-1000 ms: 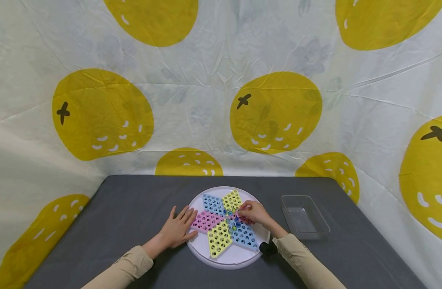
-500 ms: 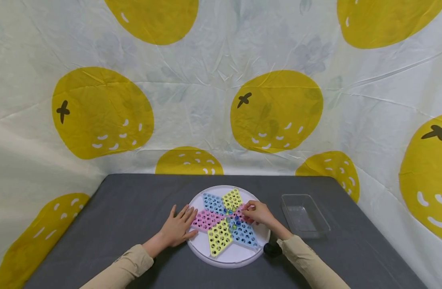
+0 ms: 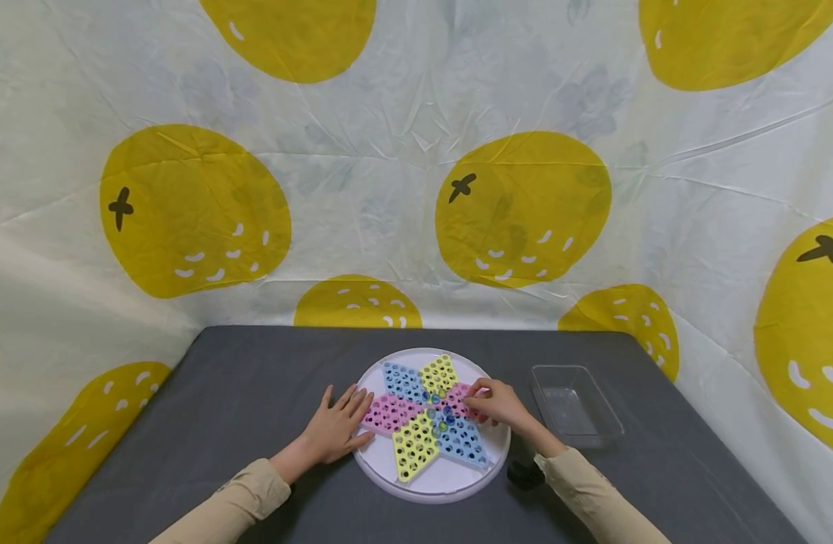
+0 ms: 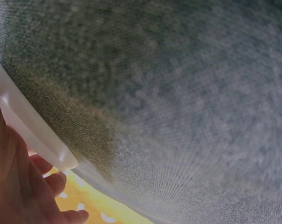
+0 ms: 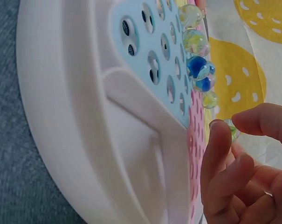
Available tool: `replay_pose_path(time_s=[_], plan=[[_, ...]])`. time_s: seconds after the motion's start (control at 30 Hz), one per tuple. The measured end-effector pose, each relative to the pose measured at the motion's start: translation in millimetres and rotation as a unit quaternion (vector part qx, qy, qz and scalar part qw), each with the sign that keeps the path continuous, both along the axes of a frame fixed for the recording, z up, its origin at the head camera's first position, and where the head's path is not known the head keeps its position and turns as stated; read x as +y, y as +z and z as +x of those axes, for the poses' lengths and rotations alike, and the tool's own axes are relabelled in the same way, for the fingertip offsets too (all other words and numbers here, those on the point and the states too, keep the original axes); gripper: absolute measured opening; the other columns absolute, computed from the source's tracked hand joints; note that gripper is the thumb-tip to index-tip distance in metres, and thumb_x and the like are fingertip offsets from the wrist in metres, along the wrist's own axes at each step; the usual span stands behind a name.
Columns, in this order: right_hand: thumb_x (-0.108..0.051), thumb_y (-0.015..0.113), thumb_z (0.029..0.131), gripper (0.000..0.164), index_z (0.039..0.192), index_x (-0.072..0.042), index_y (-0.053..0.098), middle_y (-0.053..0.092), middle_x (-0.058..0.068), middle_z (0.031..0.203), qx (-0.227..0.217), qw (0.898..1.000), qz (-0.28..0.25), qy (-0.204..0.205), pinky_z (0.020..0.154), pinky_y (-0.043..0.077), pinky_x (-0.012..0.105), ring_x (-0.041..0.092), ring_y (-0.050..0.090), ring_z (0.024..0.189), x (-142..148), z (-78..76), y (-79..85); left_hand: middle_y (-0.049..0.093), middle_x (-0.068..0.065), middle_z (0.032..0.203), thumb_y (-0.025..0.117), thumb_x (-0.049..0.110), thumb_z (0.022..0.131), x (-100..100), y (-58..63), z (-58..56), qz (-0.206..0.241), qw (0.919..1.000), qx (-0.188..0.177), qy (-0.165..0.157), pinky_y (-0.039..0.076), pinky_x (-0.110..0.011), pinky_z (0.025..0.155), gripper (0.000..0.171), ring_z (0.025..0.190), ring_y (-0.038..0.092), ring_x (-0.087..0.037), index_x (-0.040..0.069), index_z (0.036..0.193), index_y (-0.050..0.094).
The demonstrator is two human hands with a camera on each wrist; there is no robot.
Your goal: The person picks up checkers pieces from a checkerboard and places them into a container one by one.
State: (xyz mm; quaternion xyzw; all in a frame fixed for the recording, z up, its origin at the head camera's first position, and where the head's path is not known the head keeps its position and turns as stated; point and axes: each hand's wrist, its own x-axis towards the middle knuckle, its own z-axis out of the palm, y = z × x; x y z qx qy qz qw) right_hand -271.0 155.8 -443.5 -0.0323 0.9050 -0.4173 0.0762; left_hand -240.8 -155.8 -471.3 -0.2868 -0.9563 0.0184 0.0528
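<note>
A round white Chinese checkers board (image 3: 450,493) lies on the table, its star split into pink, blue and yellow points. Several glass marbles (image 5: 195,41) sit around the star's middle, some clear and some blue. My right hand (image 3: 500,404) is over the pink point on the right. Between thumb and finger it pinches a clear marble with green in it (image 5: 233,130), just off the pink holes in the right wrist view. My left hand (image 3: 330,432) rests with spread fingers at the board's left rim; the left wrist view shows its fingers (image 4: 57,183) beside the white edge.
A clear rectangular container (image 3: 573,404) stands to the right of the board on the dark grey tablecloth (image 3: 274,370). A black wrist camera (image 3: 525,474) hangs below the right wrist. Behind the table hangs a white curtain (image 3: 362,211) with yellow fruit prints.
My right hand has moved to the right, from near the board's middle out over the pink point. The left hand stays in place at the rim.
</note>
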Motion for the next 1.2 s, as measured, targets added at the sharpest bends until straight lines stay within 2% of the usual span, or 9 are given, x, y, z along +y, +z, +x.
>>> replay_pose_path(time_s=[0.33, 0.6, 0.97, 1.2], plan=[[-0.019, 0.062, 0.081, 0.014, 0.088, -0.007, 0.058, 0.067, 0.008, 0.068, 0.012, 1.000, 0.000, 0.000, 0.041, 0.039, 0.024, 0.016, 0.058, 0.051, 11, 10.8, 14.6, 0.036, -0.010, 0.142, 0.038, 0.050, 0.089, 1, 1.2, -2.8, 0.002, 1.0000, -0.004, 0.002, 0.017, -0.061, 0.101, 0.066, 0.134, 0.026, -0.031, 0.008, 0.139, 0.031], [-0.019, 0.060, 0.082, 0.013, 0.088, -0.007, 0.057, 0.066, 0.012, 0.071, 0.025, 1.000, -0.009, 0.008, 0.046, 0.044, 0.032, 0.021, 0.059, 0.054, 26, 17.3, 22.2, 0.037, -0.011, 0.141, 0.039, 0.049, 0.089, 1, 1.7, -1.8, 0.008, 1.0000, -0.002, -0.001, 0.018, -0.061, 0.101, 0.065, 0.133, 0.027, -0.032, 0.007, 0.138, 0.032], [-0.016, 0.060, 0.082, 0.014, 0.090, -0.005, 0.057, 0.065, 0.014, 0.069, 0.028, 0.999, -0.023, -0.007, 0.045, 0.043, 0.030, 0.025, 0.059, 0.055, 50, 27.6, 26.6, 0.037, -0.010, 0.142, 0.038, 0.051, 0.089, 1, -1.8, -2.2, -0.002, 1.0000, -0.002, 0.005, 0.019, -0.060, 0.101, 0.066, 0.134, 0.027, -0.030, 0.008, 0.139, 0.031], [-0.018, 0.059, 0.083, 0.017, 0.093, -0.004, 0.056, 0.065, 0.016, 0.071, 0.053, 0.999, -0.011, 0.009, 0.044, 0.043, 0.031, 0.025, 0.060, 0.056, 66, 33.2, 32.5, 0.037, -0.009, 0.142, 0.038, 0.051, 0.089, 1, -2.9, -2.3, -0.003, 1.0000, -0.002, 0.008, 0.019, -0.060, 0.101, 0.066, 0.134, 0.027, -0.030, 0.008, 0.139, 0.031]])
